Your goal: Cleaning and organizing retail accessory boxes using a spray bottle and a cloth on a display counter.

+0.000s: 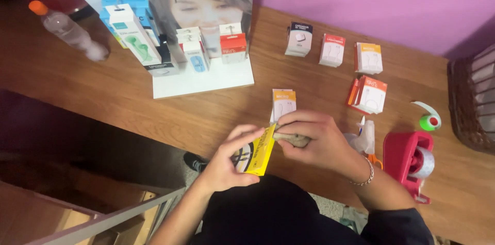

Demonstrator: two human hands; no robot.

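Two hands work over the near edge of the wooden table. Left hand has its fingers wrapped round a small yellow box, thumb on the front, box tilted w/ its top end toward the other hand. Right hand is curled shut at that top end, fingers pinching a small greyish thing right at the box; can't tell what it is. A bracelet sits on the right wrist. Just behind the hands stands a white and orange box. Toward the far right part of the table, 4 more small boxes: dark-topped one, red and white one, two white and orange ones and. Near the right edge: red tape dispenser, green tape roll behind it. Clear plastic wrap lies just beside the right hand. Far left side: display stand w/ packaged items, and a bottle w/ orange cap lying near the far left corner. A wicker basket sits at the right edge.
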